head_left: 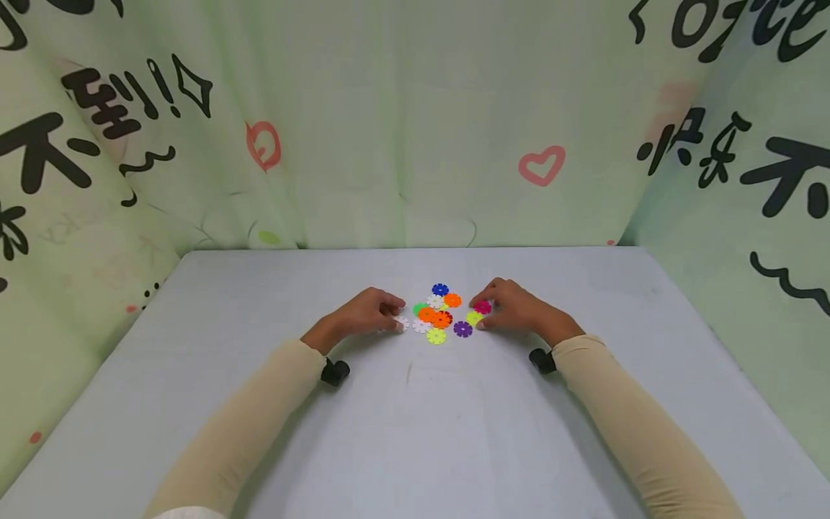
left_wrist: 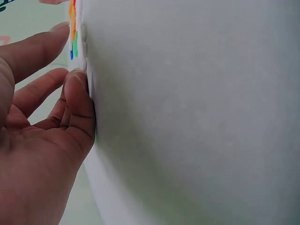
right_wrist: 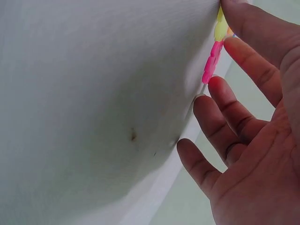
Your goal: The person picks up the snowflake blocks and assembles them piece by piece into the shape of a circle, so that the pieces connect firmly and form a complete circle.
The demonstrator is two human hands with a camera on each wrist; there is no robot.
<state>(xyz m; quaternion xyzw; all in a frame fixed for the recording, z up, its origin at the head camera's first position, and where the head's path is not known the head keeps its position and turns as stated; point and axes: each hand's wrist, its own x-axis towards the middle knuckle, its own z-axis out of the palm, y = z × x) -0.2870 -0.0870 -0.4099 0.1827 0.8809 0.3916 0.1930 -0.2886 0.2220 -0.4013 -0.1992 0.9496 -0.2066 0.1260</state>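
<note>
Discs (head_left: 442,319) with notched rims are clustered on the bench (head_left: 415,432), mostly left of a purple disc (head_left: 463,329), which is flanked by a left hand (head_left: 367,311) and a right hand (head_left: 516,308), fingers relaxed.

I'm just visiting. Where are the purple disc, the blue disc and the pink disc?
Purple disc (head_left: 463,329): head view, middle of its upper face.
Blue disc (head_left: 440,289): head view, middle of its upper face.
Pink disc (right_wrist: 213,62): right wrist view, its rim, seen edge-on.
</note>
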